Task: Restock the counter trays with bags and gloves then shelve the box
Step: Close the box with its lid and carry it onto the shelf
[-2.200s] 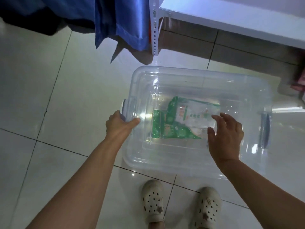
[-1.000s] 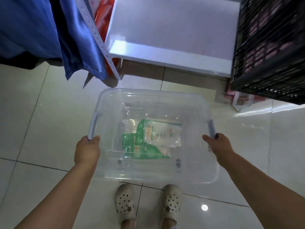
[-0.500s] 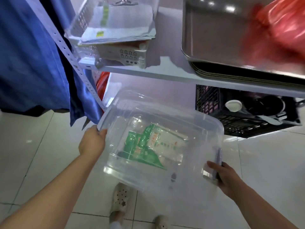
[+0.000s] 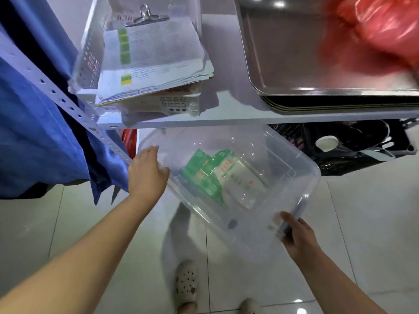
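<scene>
Clear plastic box (image 4: 283, 159), tilted in mid-air just below the front edge of the shelf (image 4: 226, 120), gripped at its ends by left hand (image 4: 147, 175) and right hand (image 4: 299, 239); likely light, stiff, slippery, so best carried by both end handles.

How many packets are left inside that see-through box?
2: a green packet lies nearer the left hand, and a paler packet overlaps it on the right, both in the clear box. More could hide underneath.
</scene>
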The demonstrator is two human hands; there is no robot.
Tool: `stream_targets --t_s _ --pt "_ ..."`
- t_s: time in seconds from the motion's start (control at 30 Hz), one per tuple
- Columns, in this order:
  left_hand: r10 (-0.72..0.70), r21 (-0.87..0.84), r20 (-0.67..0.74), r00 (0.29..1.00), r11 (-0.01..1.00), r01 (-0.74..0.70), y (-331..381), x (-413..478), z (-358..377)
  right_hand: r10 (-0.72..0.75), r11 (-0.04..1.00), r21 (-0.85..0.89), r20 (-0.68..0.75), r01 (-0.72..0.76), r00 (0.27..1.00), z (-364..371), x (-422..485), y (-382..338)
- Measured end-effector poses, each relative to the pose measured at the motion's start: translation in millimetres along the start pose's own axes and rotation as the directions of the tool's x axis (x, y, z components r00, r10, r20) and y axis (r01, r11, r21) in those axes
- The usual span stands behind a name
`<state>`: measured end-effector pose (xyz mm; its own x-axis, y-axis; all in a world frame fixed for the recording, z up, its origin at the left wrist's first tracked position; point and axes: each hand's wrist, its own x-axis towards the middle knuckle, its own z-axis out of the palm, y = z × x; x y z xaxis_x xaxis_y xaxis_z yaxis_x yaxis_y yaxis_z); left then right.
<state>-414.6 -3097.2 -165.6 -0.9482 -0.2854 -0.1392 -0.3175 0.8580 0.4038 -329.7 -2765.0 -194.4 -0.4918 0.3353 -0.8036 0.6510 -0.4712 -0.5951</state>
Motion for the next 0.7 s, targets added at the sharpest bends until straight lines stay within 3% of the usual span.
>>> stream_targets --t_s 0.13,0.23,0.37,0.43,0.53,0.6,0.7 --pt "-0.164 -0.151 0.11 0.98 0.972 0.179 -12.1 -32.4 17.4 0.051 0.996 0.081 -0.049 -0.047 0.997 35.6 -5.9 14.6" --pt "-0.271 -0.307 0.255 0.928 0.887 0.344 -12.1 -60.4 30.7 0.078 0.991 0.11 -0.072 -0.07 0.994 68.1 -11.7 30.4" --pt "-0.39 -0.458 0.463 0.796 0.663 0.592 -5.3 -85.3 33.3 0.124 0.984 0.136 -0.066 -0.114 0.99 130.2 -25.6 51.4" --pt "-0.443 -0.557 0.495 0.747 0.499 0.664 -11.6 -82.6 32.2 0.168 0.973 0.164 -0.004 -0.165 0.986 160.3 -33.0 58.2" --pt "-0.532 -0.722 0.494 0.688 0.19 0.666 -30.0 -62.2 28.8 0.248 0.96 0.091 0.164 -0.265 0.955 186.3 -38.9 67.1" --pt "-0.562 -0.76 0.472 0.679 0.13 0.637 -43.1 -43.3 24.9 0.249 0.968 -0.014 0.189 -0.251 0.95 189.8 -38.4 70.7" --pt "-0.582 -0.782 0.424 0.694 0.151 0.604 -57.8 -17.0 22.8 0.056 0.998 -0.017 0.044 -0.055 0.997 185.0 -27.1 60.2"
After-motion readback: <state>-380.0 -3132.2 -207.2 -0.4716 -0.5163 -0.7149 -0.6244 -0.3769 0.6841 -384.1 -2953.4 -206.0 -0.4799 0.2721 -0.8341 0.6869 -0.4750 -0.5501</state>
